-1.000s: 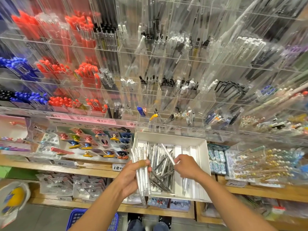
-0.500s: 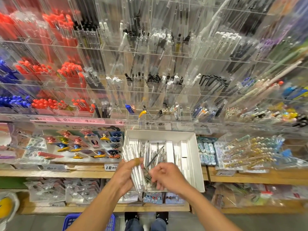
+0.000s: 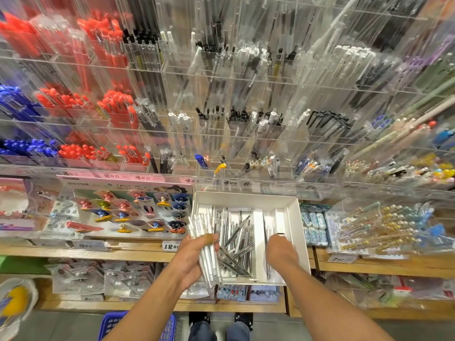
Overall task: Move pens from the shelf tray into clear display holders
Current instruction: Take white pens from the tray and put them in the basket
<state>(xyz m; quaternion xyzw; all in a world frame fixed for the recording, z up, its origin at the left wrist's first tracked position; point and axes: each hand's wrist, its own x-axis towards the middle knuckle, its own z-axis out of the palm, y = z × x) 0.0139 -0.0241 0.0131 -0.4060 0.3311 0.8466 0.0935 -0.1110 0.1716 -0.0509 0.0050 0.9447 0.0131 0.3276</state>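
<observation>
**Bundle in the left, right in the tray**

Left hand (image 3: 194, 257) grips a bundle of white pens (image 3: 206, 249) at the tray's (image 3: 291, 217) left edge. Right hand (image 3: 279, 249) reaches into its right side; its fingers are hidden, grip unclear. The tray rests on a wooden shelf (image 3: 123, 252) beneath clear holders (image 3: 221, 134).

The right hand (image 3: 279, 251) has left the pen bundle (image 3: 206, 252) for the tray's (image 3: 293, 230) right side.
</observation>
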